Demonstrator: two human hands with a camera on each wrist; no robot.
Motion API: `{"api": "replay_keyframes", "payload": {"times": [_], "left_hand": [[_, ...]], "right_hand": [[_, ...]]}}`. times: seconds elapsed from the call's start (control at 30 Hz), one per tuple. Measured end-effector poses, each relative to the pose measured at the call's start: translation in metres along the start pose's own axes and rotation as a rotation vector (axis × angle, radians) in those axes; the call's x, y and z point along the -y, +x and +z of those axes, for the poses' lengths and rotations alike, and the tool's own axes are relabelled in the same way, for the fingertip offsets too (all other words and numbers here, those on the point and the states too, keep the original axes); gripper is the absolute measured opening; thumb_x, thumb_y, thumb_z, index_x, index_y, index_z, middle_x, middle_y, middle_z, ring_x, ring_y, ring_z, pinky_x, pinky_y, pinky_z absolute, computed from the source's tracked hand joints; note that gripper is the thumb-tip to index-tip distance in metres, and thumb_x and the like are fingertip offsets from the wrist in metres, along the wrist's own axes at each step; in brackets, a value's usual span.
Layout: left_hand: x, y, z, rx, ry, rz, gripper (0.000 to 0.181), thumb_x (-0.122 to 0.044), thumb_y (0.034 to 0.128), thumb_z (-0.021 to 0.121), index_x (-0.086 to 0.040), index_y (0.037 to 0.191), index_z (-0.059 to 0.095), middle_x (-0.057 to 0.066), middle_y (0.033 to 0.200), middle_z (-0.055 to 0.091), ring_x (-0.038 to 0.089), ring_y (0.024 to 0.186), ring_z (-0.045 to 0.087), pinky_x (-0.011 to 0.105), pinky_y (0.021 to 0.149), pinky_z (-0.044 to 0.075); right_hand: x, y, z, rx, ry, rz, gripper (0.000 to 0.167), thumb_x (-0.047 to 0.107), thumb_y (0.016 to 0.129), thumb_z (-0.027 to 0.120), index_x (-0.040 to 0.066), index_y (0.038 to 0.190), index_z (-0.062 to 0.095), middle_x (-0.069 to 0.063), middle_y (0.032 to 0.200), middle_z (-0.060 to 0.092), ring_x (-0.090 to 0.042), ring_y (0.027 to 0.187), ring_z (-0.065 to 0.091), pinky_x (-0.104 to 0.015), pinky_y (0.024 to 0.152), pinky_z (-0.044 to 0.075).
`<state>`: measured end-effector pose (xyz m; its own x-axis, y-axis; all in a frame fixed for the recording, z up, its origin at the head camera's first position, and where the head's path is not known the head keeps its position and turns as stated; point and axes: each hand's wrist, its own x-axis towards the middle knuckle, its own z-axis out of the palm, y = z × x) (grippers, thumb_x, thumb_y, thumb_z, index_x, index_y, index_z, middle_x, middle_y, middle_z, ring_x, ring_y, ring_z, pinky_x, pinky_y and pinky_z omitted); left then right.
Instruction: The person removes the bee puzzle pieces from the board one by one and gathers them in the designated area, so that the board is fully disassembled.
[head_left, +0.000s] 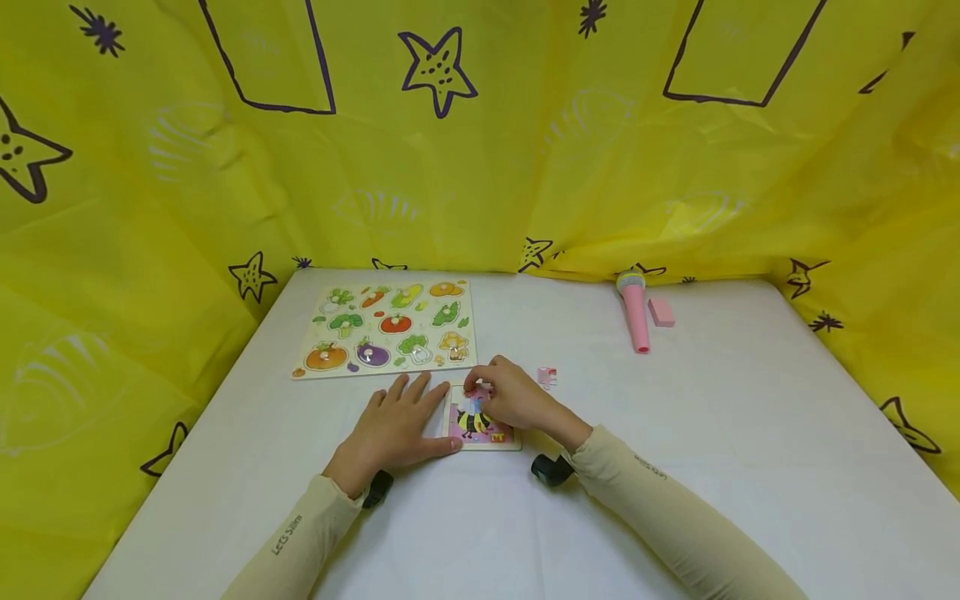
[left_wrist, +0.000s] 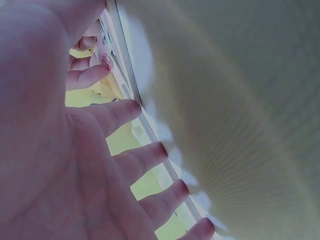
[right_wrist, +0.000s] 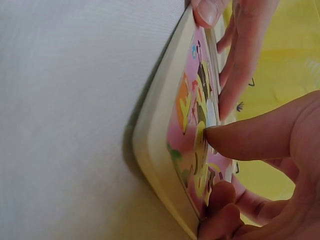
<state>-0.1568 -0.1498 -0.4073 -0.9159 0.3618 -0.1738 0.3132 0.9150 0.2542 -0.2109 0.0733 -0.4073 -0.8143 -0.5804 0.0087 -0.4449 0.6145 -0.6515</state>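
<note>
A small jigsaw puzzle board with a bee picture lies on the white table, in front of the person. My left hand lies spread at its left side, the thumb on the lower left corner and the index finger at the upper left edge. Over the upper right part of the board, my right hand pinches a pink puzzle piece with curled fingers. Its thumb touches the bee picture in the right wrist view. Much of the piece is hidden by the fingers. A loose pink puzzle piece lies beside the right hand.
A large vegetable peg puzzle lies behind the left hand. Toward the back right are a pink toy microphone and a pink block. A yellow patterned curtain surrounds the table's back and sides.
</note>
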Motion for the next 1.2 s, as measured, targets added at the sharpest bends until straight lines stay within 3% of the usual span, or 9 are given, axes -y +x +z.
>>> {"api": "replay_keyframes", "payload": {"times": [0.5, 0.8, 1.03, 1.2], "left_hand": [[-0.0010, 0.0001, -0.0009, -0.003, -0.005, 0.001, 0.090, -0.065, 0.0943, 0.072, -0.016, 0.165, 0.045, 0.018, 0.172, 0.032, 0.049, 0.156, 0.025, 0.071, 0.119, 0.027], [-0.0009, -0.0003, -0.0014, -0.002, -0.004, -0.002, 0.090, -0.065, 0.0945, 0.072, -0.016, 0.165, 0.045, 0.019, 0.172, 0.032, 0.049, 0.156, 0.026, 0.071, 0.119, 0.027], [-0.0018, -0.0004, -0.0018, 0.004, -0.004, -0.009, 0.090, -0.065, 0.0944, 0.072, -0.016, 0.165, 0.044, 0.018, 0.172, 0.031, 0.049, 0.157, 0.025, 0.071, 0.120, 0.026], [-0.0016, -0.0004, -0.0021, 0.000, -0.004, -0.010, 0.091, -0.065, 0.0941, 0.073, -0.016, 0.165, 0.044, 0.018, 0.172, 0.032, 0.049, 0.157, 0.025, 0.071, 0.120, 0.026]], "right_hand": [[-0.0038, -0.0028, -0.0006, -0.022, -0.020, -0.064, 0.035, -0.012, 0.082, 0.066, 0.008, 0.109, 0.076, -0.008, 0.105, 0.059, -0.026, 0.095, 0.052, -0.040, 0.085, 0.045], [-0.0070, -0.0036, -0.0017, -0.034, 0.038, -0.117, 0.032, -0.013, 0.097, 0.057, 0.005, 0.111, 0.079, -0.007, 0.107, 0.063, -0.021, 0.094, 0.056, -0.035, 0.086, 0.047], [-0.0083, -0.0052, -0.0008, -0.059, 0.083, -0.086, 0.035, -0.013, 0.096, 0.056, 0.003, 0.118, 0.078, -0.009, 0.115, 0.073, -0.020, 0.094, 0.059, -0.036, 0.088, 0.050], [-0.0082, -0.0059, -0.0017, -0.071, 0.120, -0.017, 0.034, -0.009, 0.099, 0.058, 0.005, 0.123, 0.077, -0.010, 0.123, 0.073, -0.022, 0.094, 0.060, -0.036, 0.085, 0.052]]}}
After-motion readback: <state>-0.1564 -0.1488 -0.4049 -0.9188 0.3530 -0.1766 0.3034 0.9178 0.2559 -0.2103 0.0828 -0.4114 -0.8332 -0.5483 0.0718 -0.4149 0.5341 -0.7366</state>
